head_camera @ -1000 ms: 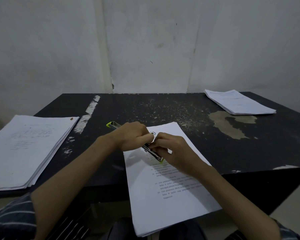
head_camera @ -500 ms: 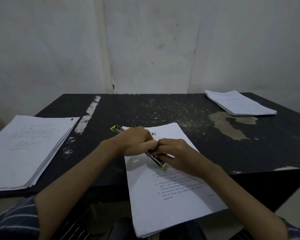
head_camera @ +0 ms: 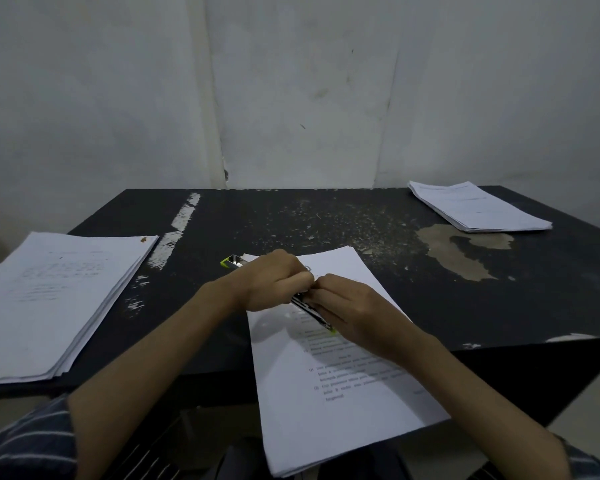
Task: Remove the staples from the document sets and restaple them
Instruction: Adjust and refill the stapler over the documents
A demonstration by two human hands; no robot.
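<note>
Document (head_camera: 343, 393) is hanging off the table's (head_camera: 326, 216) near edge, under your hands. Your right hand (head_camera: 357, 313) is gripping the stapler's (head_camera: 234, 262) near end and your left hand (head_camera: 271, 282) is curling round its middle. Over the last second they're only closing together, so you're likely still working the stapler, not stapling yet. Left stack (head_camera: 49, 299) and far stack (head_camera: 478, 209) are waiting.

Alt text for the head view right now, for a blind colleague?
The left hand and right hand together grip a green-tipped stapler over a document on the near edge of a dark table. A left stack of papers lies beside them, a right stack at the far corner.
</note>
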